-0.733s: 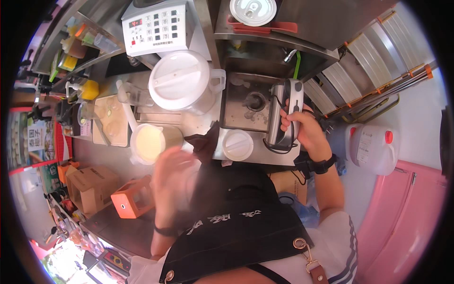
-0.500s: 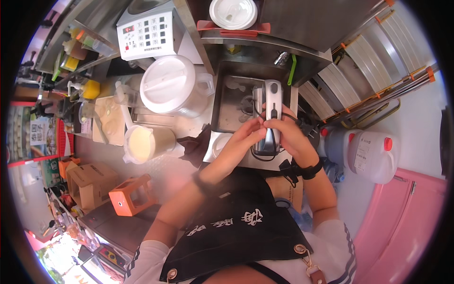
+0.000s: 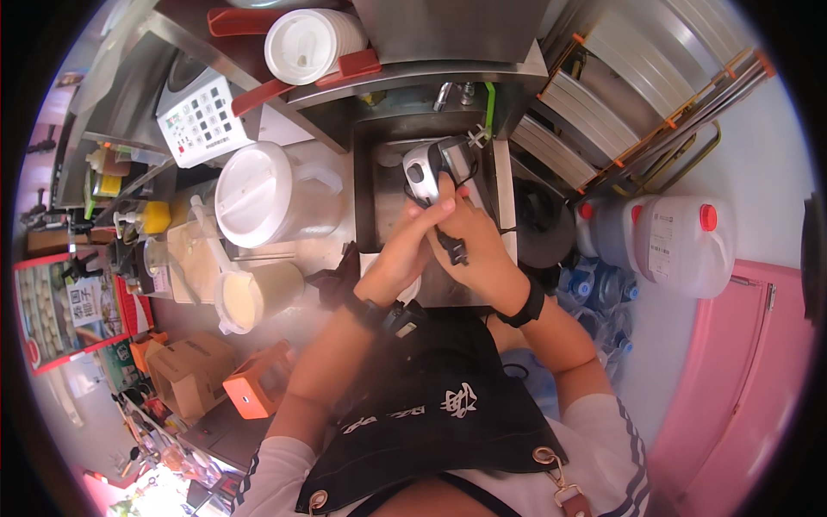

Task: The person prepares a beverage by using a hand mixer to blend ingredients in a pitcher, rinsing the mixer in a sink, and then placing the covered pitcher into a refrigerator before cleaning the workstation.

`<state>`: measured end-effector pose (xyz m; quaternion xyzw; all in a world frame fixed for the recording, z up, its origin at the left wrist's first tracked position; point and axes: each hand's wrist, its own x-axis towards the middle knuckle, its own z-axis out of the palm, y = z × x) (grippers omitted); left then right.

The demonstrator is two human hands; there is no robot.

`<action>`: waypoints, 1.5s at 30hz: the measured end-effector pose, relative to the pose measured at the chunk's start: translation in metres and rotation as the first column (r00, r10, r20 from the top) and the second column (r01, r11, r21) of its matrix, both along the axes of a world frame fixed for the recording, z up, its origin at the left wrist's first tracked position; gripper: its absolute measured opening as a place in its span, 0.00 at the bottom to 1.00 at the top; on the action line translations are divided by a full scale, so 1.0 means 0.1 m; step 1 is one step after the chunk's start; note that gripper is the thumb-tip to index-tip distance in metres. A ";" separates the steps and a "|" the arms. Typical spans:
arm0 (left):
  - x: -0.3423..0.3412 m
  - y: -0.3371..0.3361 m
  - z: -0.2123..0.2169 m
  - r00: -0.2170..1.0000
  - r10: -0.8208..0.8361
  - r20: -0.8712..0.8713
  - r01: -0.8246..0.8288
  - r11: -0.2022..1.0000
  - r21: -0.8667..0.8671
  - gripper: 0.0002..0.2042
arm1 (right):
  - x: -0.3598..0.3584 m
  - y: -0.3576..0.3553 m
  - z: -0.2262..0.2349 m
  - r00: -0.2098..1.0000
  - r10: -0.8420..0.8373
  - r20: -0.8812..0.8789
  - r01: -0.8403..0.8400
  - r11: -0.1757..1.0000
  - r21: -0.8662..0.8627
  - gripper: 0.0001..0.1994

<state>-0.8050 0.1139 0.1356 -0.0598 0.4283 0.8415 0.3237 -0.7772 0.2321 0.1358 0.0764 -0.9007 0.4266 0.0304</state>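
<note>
Both my hands are together over the near part of a metal sink [image 3: 365, 194]. Between them is a silver and black appliance with a dark cord, which looks like a hand mixer [image 3: 422, 175]; its rounded silver end points up and left. My right hand [image 3: 476, 246] is wrapped round its body from the right. My left hand [image 3: 408, 252] is closed against it from the left, thumb across toward the right hand. A black plug [image 3: 452, 248] on the cord hangs over the right hand. The fingers hide much of the body.
Left of the sink stand a white lidded pitcher [image 3: 251, 194] and a tub of pale cream-coloured stuff [image 3: 250, 300]. Stacked white lids [image 3: 303, 47] sit on the shelf above. At the right are a round black object [image 3: 543, 226], plastic jugs [image 3: 685, 246] and a folded ladder [image 3: 620, 116].
The appliance has turned from upright to slanted, and its rounded end now faces up-left. My hands have turned with it, and the plug has come into sight. My view has shifted to the right.
</note>
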 end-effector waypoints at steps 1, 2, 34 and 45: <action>-0.03 0.02 0.01 1.000 -0.013 0.003 0.013 1.000 -0.004 0.27 | -0.01 0.01 0.03 1.000 -0.013 0.003 0.013 1.000 -0.004 0.24; -0.06 0.04 0.01 1.000 -0.012 0.005 0.012 0.995 -0.102 0.27 | -0.02 0.02 0.05 0.999 -0.043 -0.013 0.045 0.959 0.280 0.26; -0.33 -0.25 0.10 0.968 0.141 -0.209 -0.152 0.988 -0.035 0.17 | 0.56 0.77 -0.16 0.647 0.695 0.312 -0.532 0.705 -0.469 0.07; -0.18 -0.33 -0.11 0.960 0.009 -0.281 -0.053 0.987 -0.151 0.51 | -0.47 0.08 0.07 0.881 0.073 -0.467 0.054 0.966 0.252 0.07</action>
